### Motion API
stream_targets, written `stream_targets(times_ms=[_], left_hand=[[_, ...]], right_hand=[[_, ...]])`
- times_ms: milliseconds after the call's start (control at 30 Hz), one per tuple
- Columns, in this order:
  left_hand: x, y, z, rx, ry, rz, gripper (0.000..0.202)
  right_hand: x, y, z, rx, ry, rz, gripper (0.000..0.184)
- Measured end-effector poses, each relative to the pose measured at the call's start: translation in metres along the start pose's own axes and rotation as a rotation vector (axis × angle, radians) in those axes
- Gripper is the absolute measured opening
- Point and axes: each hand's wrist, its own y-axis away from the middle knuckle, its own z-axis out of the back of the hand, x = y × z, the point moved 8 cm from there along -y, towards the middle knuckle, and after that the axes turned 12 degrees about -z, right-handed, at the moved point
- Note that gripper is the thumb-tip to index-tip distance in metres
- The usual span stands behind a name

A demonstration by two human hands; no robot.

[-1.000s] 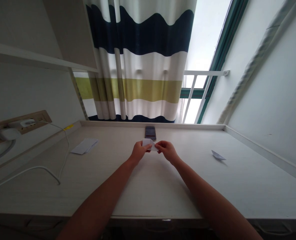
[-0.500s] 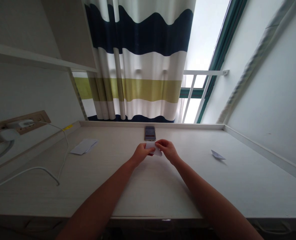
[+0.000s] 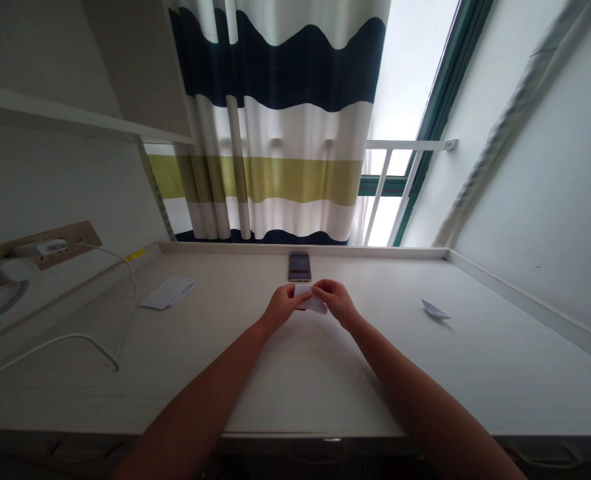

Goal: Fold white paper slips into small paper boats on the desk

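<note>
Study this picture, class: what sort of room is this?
Probably a dormitory or home study: a built-in desk beneath an overhead cabinet, a striped curtain, and a wall socket.

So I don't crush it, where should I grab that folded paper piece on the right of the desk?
Probably pinch the folded paper piece at its middle, coming from above. It lies low on the desk and its ends taper to thin points that would bend easily, so the middle looks the sturdiest.
</note>
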Motion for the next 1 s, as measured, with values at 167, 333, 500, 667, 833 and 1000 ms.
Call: stream_targets(times_ms=[167, 333, 500, 667, 833, 1000], left_hand=[[-0.012, 0.001, 0.007, -0.082, -0.086, -0.076, 0.024], [-0.013, 0.002, 0.008, -0.107, -0.099, -0.06, 0.019], [-0.012, 0.002, 0.007, -0.096, -0.103, -0.072, 0.021], [-0.014, 0.002, 0.004, -0.074, -0.095, -0.112, 0.024], [-0.014, 0.001, 0.006, -0.104, -0.058, -0.109, 0.019], [-0.012, 0.002, 0.006, -0.088, -0.098, -0.09, 0.022]], right_hand=[[-0.002, -0.001, -0.003, 0.039, -0.058, -0.018, 0.017], [-0.001, -0.001, -0.003, 0.036, -0.037, 0.003, 0.019], [-0.002, -0.002, -0.003, 0.026, -0.035, 0.014, 0.019], [-0.002, -0.001, -0.003, 0.034, -0.058, 0.005, 0.018], [-0.002, -0.001, -0.003, 0.042, -0.075, -0.004, 0.019], [-0.002, 0.001, -0.005, 0.052, -0.061, -0.006, 0.019]])
